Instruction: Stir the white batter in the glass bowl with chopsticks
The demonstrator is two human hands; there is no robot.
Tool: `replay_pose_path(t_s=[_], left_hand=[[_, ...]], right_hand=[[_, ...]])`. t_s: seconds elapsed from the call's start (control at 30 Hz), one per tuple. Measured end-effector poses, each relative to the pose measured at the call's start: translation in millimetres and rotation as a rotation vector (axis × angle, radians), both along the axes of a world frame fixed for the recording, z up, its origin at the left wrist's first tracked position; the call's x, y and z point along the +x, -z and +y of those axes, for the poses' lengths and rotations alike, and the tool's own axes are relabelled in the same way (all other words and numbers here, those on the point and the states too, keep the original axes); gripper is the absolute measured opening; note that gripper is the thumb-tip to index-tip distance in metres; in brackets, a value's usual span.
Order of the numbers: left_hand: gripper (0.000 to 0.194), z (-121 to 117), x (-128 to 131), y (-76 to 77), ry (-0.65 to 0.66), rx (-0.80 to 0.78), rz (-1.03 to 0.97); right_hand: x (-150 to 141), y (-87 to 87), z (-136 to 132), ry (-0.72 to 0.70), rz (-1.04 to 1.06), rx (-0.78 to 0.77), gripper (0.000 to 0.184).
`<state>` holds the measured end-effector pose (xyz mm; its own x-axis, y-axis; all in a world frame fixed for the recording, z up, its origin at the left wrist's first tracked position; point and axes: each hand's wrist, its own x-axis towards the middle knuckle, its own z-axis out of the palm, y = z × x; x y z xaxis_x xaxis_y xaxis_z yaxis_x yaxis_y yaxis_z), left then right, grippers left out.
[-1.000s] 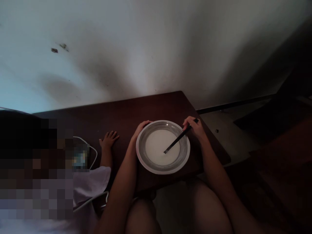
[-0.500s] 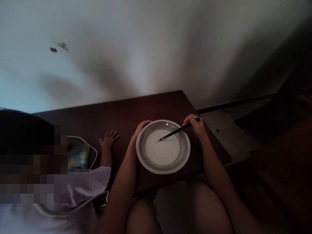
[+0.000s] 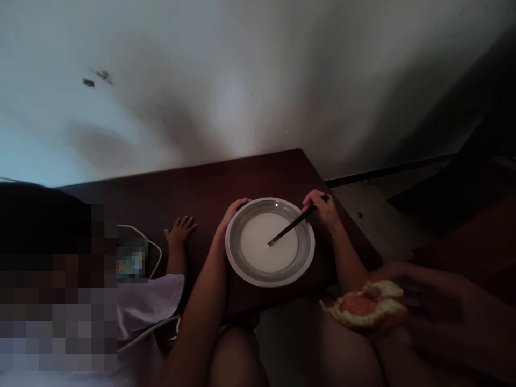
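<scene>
The bowl (image 3: 270, 242) of white liquid sits at the near edge of the tabletop (image 3: 201, 188), toward its right corner. The left hand (image 3: 230, 212) cups the bowl's far-left rim, steadying it; the right hand (image 3: 322, 208) pinches a dark utensil (image 3: 292, 226), tip dipped in the liquid. Stirring goes best in small circles, tip low, away from the rim.
</scene>
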<state>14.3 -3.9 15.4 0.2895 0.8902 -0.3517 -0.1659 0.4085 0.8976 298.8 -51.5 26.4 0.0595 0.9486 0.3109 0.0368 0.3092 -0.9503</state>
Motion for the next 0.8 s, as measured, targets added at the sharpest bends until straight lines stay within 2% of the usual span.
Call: replay_pose_path(t_s=[0.07, 0.23, 0.4, 0.53, 0.6, 0.7, 0.8], left_hand=[[0.025, 0.4, -0.3, 0.7, 0.003, -0.006, 0.006], [0.029, -0.2, 0.3, 1.5, 0.016, 0.007, -0.013], [0.029, -1.9, 1.6, -1.6, 0.001, -0.005, 0.007], [0.029, -1.9, 2.7, -3.6, -0.021, -0.002, 0.051], [0.030, -1.7, 2.9, -3.9, -0.021, -0.004, 0.051], [0.031, -1.7, 2.3, -3.9, -0.007, 0.009, 0.032], [0.028, -1.4, 0.9, -3.2, 0.005, 0.031, 0.019]], right_hand=[[-1.2, -0.2, -0.7, -0.043, -0.017, 0.001, 0.041], [1.0, -1.2, -1.0, 0.089, 0.023, 0.015, 0.045], [-1.2, -1.4, -1.7, -0.030, -0.036, -0.025, 0.043], [-0.8, -2.0, -1.3, 0.077, 0.011, 0.017, 0.043], [-0.6, -2.0, -1.4, 0.059, 0.025, -0.001, 0.044], [-1.5, -2.1, -2.0, -0.042, -0.012, -0.021, 0.043], [-0.9, -2.3, -1.8, 0.017, -0.016, 0.006, 0.043]])
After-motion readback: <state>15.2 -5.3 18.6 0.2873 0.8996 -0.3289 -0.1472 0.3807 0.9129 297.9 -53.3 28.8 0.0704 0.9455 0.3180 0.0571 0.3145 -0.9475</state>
